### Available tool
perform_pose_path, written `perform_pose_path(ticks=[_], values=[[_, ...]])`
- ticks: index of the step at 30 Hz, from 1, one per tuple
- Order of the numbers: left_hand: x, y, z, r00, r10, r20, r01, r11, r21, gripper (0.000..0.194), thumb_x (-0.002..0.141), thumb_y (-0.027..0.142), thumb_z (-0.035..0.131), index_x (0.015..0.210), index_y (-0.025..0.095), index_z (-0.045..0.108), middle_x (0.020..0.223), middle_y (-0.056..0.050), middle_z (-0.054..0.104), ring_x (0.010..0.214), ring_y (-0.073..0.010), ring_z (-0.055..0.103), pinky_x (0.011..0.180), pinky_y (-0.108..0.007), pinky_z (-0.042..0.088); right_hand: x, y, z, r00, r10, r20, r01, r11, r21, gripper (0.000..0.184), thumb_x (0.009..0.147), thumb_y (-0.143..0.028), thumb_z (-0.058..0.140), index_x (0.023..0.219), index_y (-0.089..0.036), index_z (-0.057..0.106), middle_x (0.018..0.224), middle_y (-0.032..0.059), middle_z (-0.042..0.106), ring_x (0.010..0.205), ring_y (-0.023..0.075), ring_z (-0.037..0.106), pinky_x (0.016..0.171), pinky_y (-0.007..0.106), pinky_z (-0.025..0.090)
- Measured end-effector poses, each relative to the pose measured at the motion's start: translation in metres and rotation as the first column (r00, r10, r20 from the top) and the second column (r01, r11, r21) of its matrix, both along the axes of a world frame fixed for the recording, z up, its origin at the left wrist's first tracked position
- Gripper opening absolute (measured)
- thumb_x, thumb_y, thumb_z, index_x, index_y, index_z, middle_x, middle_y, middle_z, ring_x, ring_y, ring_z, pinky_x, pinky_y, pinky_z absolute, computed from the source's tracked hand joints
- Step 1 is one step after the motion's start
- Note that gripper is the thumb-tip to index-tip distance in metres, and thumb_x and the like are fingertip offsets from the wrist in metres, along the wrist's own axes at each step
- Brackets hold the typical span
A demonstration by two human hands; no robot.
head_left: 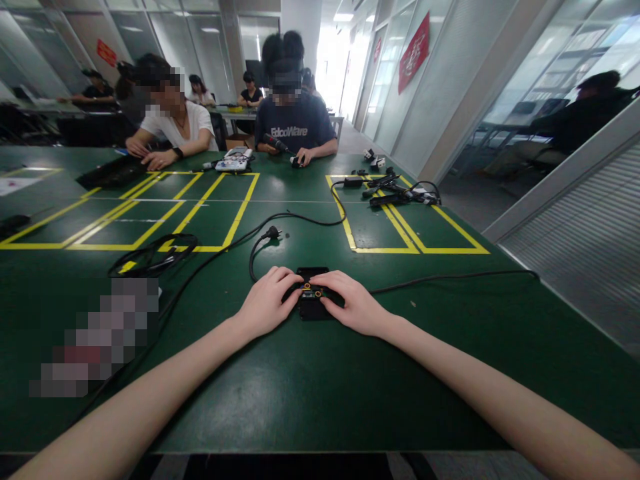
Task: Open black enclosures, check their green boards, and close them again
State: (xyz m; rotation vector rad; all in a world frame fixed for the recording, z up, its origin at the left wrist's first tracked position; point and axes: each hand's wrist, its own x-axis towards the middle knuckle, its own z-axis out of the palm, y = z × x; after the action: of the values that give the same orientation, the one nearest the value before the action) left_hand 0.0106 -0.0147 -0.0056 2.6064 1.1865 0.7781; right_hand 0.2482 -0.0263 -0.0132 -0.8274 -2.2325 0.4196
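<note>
At the middle of the green table (260,387), an opened black plastic case (315,310) lies flat. Between its two dark halves sits a small circuit board (311,292) with yellow-ringed round parts. My left hand (270,300) grips the board's left end between thumb and fingers. From the other side, my right hand (353,303) pinches its right end. Fingertips cover both ends of the board. A black cord with a plug (273,233) runs to the case behind my left hand, and another black cord (450,279) leads off to the right.
A coiled black cable (155,257) and a pixelated object (100,340) lie left. Yellow tape (240,213) marks rectangles on the table. Cables and adapters (400,190) are heaped far right. Across the table, one person handles a black tray (113,172); another holds a screwdriver-like tool (276,143).
</note>
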Motion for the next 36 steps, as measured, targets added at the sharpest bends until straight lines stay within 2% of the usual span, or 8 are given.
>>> perform_pose_path(ticks=[7,12,17,20,23,28,33,36], values=[[0.001,0.000,0.001,0.999,-0.001,-0.052,0.002,1.000,0.021,0.019,0.103,0.024,0.053,0.116,0.021,0.067,0.110,-0.007,0.069,0.102,-0.0244,0.061,0.090,-0.040,0.057,-0.004,-0.002,-0.001,0.999,-0.038,0.029,0.037,0.998,0.048,0.036,0.093,-0.017,0.063,0.129,-0.022,0.063,0.126,0.0122,0.071,0.118,0.0288,0.065,0.102,0.053,0.056],[0.002,0.000,0.001,0.997,0.010,-0.075,-0.007,0.999,0.033,0.021,0.104,0.025,0.051,0.120,0.021,0.064,0.112,-0.007,0.069,0.104,-0.0251,0.061,0.090,-0.040,0.057,-0.001,-0.002,0.004,0.994,-0.097,0.041,0.093,0.992,0.086,0.029,0.095,-0.025,0.063,0.124,-0.022,0.063,0.124,0.0122,0.069,0.116,0.0284,0.064,0.099,0.049,0.056],[0.000,0.002,-0.001,0.997,0.026,-0.067,-0.024,0.999,0.040,0.024,0.104,0.026,0.052,0.125,0.021,0.062,0.114,-0.008,0.069,0.105,-0.0251,0.062,0.093,-0.041,0.057,0.019,0.005,0.014,0.980,-0.175,0.092,0.164,0.980,0.114,0.013,0.090,-0.021,0.060,0.103,-0.022,0.060,0.105,0.0092,0.066,0.096,0.0246,0.064,0.082,0.038,0.055],[-0.001,0.002,0.000,0.998,0.031,-0.049,-0.029,0.999,0.037,0.024,0.103,0.026,0.053,0.124,0.020,0.062,0.111,-0.008,0.071,0.103,-0.0249,0.064,0.091,-0.041,0.057,0.031,0.010,0.018,0.968,-0.135,0.211,0.121,0.989,0.082,0.009,0.084,-0.019,0.061,0.089,-0.022,0.054,0.084,0.0034,0.060,0.076,0.0201,0.058,0.068,0.032,0.047],[-0.001,0.002,0.002,0.999,0.032,-0.007,-0.031,0.999,0.025,0.015,0.102,0.025,0.056,0.112,0.020,0.065,0.099,-0.006,0.072,0.094,-0.0231,0.066,0.084,-0.037,0.057,0.036,0.014,0.016,0.952,-0.094,0.290,0.081,0.995,0.058,0.009,0.083,-0.018,0.060,0.084,-0.023,0.052,0.079,0.0018,0.058,0.071,0.0185,0.054,0.065,0.030,0.042],[-0.003,0.000,0.005,0.993,0.013,0.116,-0.018,0.999,0.041,0.012,0.101,0.026,0.058,0.094,0.020,0.066,0.091,-0.005,0.072,0.086,-0.0205,0.068,0.079,-0.034,0.055,0.035,0.015,0.012,0.968,-0.103,0.228,0.106,0.994,-0.004,0.008,0.087,-0.020,0.056,0.083,-0.023,0.049,0.074,-0.0003,0.058,0.064,0.0153,0.053,0.060,0.026,0.038],[-0.007,-0.002,0.008,0.988,-0.032,0.148,0.031,0.999,0.011,0.016,0.097,0.033,0.061,0.097,0.019,0.068,0.092,-0.005,0.073,0.083,-0.0203,0.070,0.076,-0.033,0.056,0.034,0.010,0.012,0.987,-0.102,0.125,0.110,0.992,-0.056,0.008,0.085,-0.020,0.054,0.083,-0.023,0.047,0.060,-0.0071,0.049,0.047,0.0105,0.045,0.053,0.023,0.033],[-0.009,-0.004,0.010,0.989,-0.110,0.096,0.114,0.993,-0.034,0.036,0.087,0.048,0.074,0.106,0.019,0.067,0.097,-0.006,0.074,0.083,-0.0213,0.071,0.078,-0.034,0.057,0.035,0.006,0.014,0.993,-0.070,0.096,0.077,0.995,-0.065,0.007,0.084,-0.021,0.054,0.083,-0.023,0.048,0.058,-0.0078,0.047,0.046,0.0095,0.044,0.052,0.023,0.033]])
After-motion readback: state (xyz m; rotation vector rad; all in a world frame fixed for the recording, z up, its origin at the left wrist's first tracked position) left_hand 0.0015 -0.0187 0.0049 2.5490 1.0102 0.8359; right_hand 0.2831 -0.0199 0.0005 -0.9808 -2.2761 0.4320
